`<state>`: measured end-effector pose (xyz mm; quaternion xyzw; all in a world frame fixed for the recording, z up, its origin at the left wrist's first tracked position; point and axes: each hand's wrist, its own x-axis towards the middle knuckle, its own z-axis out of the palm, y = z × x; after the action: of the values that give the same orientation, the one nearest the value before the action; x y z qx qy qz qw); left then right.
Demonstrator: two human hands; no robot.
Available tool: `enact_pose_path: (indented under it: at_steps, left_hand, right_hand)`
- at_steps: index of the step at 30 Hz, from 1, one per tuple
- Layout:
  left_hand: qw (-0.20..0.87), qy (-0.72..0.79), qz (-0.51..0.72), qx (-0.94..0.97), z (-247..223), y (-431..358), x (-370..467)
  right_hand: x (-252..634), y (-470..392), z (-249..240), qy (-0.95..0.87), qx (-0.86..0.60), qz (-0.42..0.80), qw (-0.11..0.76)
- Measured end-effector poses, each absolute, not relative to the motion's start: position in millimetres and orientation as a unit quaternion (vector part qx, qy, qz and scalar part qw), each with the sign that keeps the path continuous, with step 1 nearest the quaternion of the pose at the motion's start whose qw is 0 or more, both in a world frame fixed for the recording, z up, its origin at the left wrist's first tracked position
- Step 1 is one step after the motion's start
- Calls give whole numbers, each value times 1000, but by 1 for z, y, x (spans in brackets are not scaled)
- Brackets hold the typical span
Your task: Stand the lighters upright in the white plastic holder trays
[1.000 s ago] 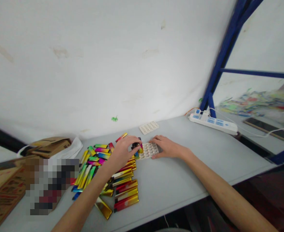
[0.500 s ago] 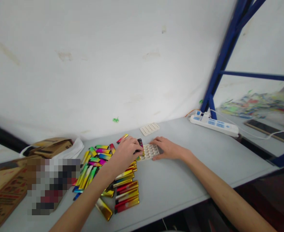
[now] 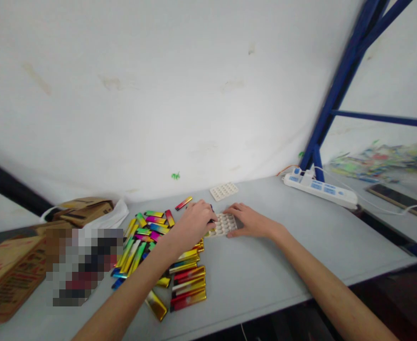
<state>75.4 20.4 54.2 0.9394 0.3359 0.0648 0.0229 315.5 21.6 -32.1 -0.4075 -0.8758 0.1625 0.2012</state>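
Observation:
My left hand [image 3: 198, 219] is closed at the left end of a white tray with rows of small round cells [image 3: 223, 224]. Dark ends of what look like lighters show beside its fingers, and the rest is covered by the hand. At the tray's right end, my right hand [image 3: 249, 221] grips it, fingers at the far edge and thumb at the near edge. Shiny lighters in several colours [image 3: 137, 255] lie in a loose pile left of the tray, partly behind my left forearm. A row of red and gold lighters [image 3: 190, 286] lies nearer me.
A second white tray [image 3: 224, 191] lies near the wall, with one lighter [image 3: 184, 203] to its left. Cardboard boxes [image 3: 13, 274] stand at the left. To the right are a power strip [image 3: 320, 187], a blue metal frame [image 3: 331, 104] and a phone [image 3: 403, 202].
The view has shifted slightly, moving the scene a little to the right. My left hand has turned slightly over the tray's left end, hiding more of the dark lighter ends. My right hand keeps its place.

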Motion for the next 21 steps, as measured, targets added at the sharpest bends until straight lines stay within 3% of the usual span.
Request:
enact_pose_path:
  at_steps: [13, 21]
  left_hand:
    - [-7, 348, 167, 922, 24, 24, 67]
    - [106, 317, 204, 920, 35, 28, 59]
  right_hand:
    - [316, 21, -32, -877, -404, 169, 199]
    - [317, 20, -30, -875, -402, 175, 205]
